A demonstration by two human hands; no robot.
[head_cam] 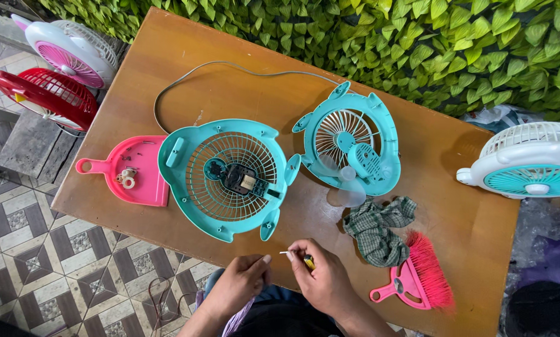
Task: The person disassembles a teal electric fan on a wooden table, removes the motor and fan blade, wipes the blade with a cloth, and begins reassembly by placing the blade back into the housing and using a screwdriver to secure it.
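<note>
My left hand and my right hand meet at the near edge of the wooden table. My right hand grips a small yellow-and-black tool and pinches a thin whitish stick at its tip; my left hand's closed fingertips sit just beside that stick. In front of them lies a teal fan housing with an exposed dark motor in its grille. The other teal fan half, with a clear blade, lies to its right.
A pink dustpan holding screws and small parts lies at the left. A checked cloth and a pink brush lie at the right. A white-and-teal fan stands far right; pink and red fans stand off the table's left. A grey cord loops behind.
</note>
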